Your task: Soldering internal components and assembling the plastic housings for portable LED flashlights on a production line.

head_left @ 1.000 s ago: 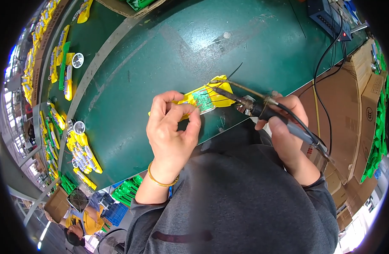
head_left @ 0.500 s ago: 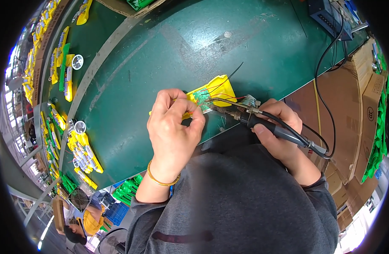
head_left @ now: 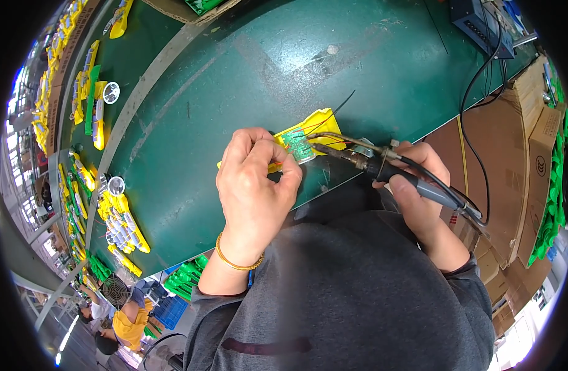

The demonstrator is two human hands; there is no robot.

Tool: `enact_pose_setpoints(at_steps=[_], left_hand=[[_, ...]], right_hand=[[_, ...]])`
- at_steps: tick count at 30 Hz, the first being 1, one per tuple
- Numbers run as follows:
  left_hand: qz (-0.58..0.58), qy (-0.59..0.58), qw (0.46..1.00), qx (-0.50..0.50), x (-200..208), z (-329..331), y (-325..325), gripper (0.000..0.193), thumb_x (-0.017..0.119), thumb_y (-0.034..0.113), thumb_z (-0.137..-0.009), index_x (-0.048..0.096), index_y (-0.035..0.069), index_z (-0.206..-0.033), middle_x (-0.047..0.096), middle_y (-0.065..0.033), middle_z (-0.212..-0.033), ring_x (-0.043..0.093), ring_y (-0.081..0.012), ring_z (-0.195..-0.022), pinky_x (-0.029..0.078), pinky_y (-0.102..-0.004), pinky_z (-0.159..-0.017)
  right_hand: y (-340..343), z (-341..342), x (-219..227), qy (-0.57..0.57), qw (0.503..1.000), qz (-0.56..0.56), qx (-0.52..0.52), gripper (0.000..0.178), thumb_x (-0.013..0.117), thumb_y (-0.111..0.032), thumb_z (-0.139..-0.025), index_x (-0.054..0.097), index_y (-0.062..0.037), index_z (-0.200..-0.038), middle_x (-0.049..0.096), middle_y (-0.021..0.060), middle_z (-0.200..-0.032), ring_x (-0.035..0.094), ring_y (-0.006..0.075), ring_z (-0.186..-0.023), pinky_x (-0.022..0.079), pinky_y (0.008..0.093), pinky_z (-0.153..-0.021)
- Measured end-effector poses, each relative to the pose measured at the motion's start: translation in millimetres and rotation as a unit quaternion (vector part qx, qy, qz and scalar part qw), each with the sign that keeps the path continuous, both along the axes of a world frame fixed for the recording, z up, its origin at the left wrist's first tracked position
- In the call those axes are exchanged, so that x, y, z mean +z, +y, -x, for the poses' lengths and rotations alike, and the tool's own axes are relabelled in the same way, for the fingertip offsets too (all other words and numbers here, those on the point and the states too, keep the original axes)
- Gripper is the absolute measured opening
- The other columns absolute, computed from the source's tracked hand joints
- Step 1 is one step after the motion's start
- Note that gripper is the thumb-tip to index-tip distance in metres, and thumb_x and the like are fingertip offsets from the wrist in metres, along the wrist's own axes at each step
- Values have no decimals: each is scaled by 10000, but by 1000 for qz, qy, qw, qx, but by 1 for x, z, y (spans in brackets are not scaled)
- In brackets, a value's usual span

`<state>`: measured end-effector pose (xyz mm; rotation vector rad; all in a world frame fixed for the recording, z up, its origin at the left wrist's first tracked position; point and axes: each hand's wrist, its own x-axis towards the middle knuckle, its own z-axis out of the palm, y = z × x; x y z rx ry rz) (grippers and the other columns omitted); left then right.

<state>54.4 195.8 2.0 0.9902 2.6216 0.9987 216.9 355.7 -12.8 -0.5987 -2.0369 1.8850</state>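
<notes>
My right hand (head_left: 423,185) is wrapped around a soldering iron (head_left: 441,191) with a thin metal feed tube fixed along it. The iron's tip reaches the right side of a small green circuit board (head_left: 296,143); whether it touches cannot be told. The board lies in a yellow plastic housing (head_left: 323,122), with red and black wires trailing over it. My left hand (head_left: 254,179) covers the housing's left part, thumb and forefinger pinched together beside the board. Red-orange wire shows near those fingertips, but what they grip is hidden. A round clear-silver part (head_left: 362,148) sits behind the iron.
Yellow-and-grey assemblies (head_left: 122,226) lie in groups along the left of the green table (head_left: 197,117). A blue box-shaped unit (head_left: 475,28) stands at far right, with a black cable (head_left: 463,105) near it. Cardboard (head_left: 482,167) is at the right edge. People (head_left: 129,324) work at lower left.
My right hand has drawn the soldering iron a little to the right, so more of the circuit board shows. My left hand has barely moved. The people at lower left have shifted.
</notes>
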Motion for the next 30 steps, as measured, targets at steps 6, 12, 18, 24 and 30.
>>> enact_pose_setpoints(at_steps=[6, 12, 18, 24, 30], left_hand=[[29, 14, 999, -34, 5, 3, -2, 141, 682, -23, -682, 599, -16, -796, 586, -99, -916, 590, -152, -672, 498, -261, -623], [102, -23, 994, -6, 40, -4, -41, 338, 769, 46, -692, 617, 3, -991, 603, -112, -902, 613, -223, -718, 492, -305, -615], [-111, -407, 907, -5, 42, -3, -49, 229, 737, -21, -744, 639, -27, -951, 685, -70, -865, 653, -104, -749, 534, -249, -688], [10, -22, 992, -120, 22, 3, -13, 157, 657, -23, -761, 668, 32, -908, 644, -93, -805, 643, -226, -684, 518, -305, -601], [16, -40, 992, -122, 14, 13, -2, 118, 679, 6, -744, 676, 57, -851, 588, -99, -737, 612, -265, -637, 493, -338, -578]], right_hand=[[-19, 42, 24, 33, 980, 185, -61, 148, 514, -73, -894, 476, 25, -998, 581, 125, -933, 660, 242, -860, 524, 332, -861], [-31, 88, 8, 51, 959, 273, -56, 187, 511, -104, -953, 480, 32, -1078, 594, 119, -977, 653, 222, -933, 529, 312, -870], [-32, 89, 2, 82, 953, 289, -45, 198, 534, -106, -947, 485, 13, -1096, 585, 106, -986, 650, 193, -926, 517, 324, -907], [-32, 84, -4, 83, 949, 301, -35, 185, 529, -96, -947, 483, 6, -1094, 575, 100, -999, 636, 173, -929, 510, 362, -934], [-27, 74, 13, 98, 941, 318, -68, 177, 515, -85, -938, 477, -1, -1090, 573, 89, -987, 630, 180, -906, 533, 378, -892]])
